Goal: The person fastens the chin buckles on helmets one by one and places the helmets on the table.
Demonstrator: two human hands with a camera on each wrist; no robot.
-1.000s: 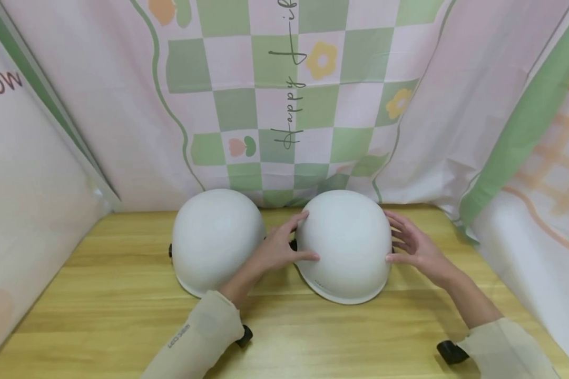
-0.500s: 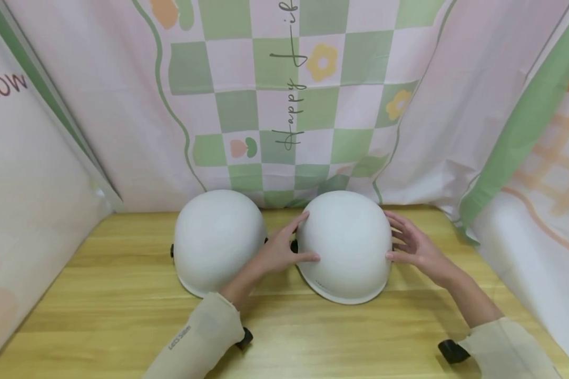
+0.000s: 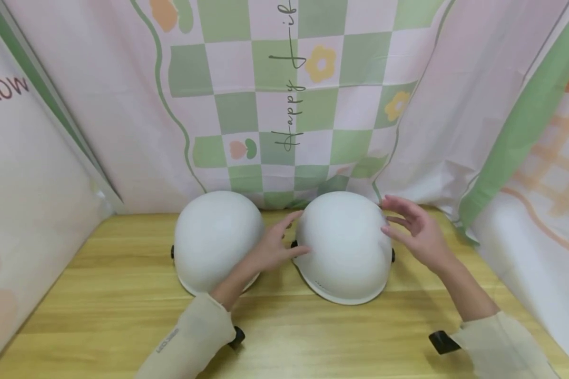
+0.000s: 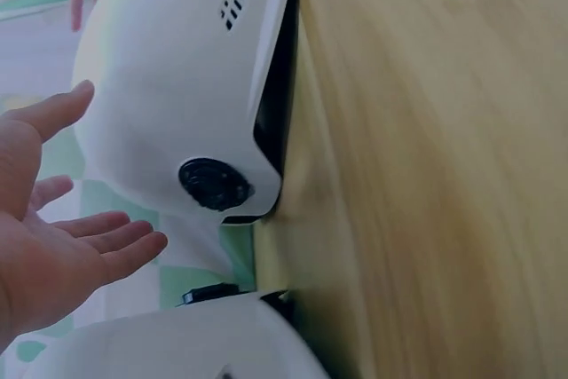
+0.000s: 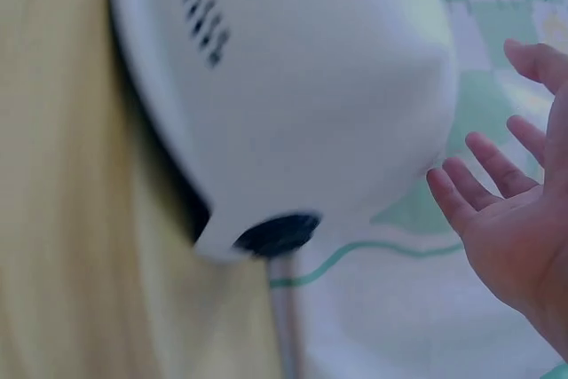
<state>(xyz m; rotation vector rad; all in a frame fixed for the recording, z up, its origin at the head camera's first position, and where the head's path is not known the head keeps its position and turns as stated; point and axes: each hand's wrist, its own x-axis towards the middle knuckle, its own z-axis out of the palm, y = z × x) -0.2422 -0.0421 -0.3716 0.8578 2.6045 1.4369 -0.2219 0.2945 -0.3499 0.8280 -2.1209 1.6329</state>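
Two white helmets rest dome-up, side by side, on the wooden table. The right helmet [image 3: 343, 247] lies between my two hands; a round black knob [image 4: 214, 185] and small vent holes show on its side in the left wrist view. My left hand [image 3: 272, 250] is by its left side, fingers spread and apart from the shell in the left wrist view. At its upper right side is my right hand [image 3: 419, 234], also with spread fingers, holding nothing; the right wrist view shows a gap to the shell. The left helmet [image 3: 218, 237] is partly covered by my left hand and forearm.
A wooden table [image 3: 313, 342] carries both helmets. Right behind them hangs a green-and-white checked cloth [image 3: 237, 110]. More printed cloth closes off the left and right sides. A black wrist device [image 3: 443, 342] juts out by the right sleeve.
Both hands have come away from the right helmet's sides. The left drew back slightly to the left, while the right rose and uncovered the black side knob. Both helmets stay in place.
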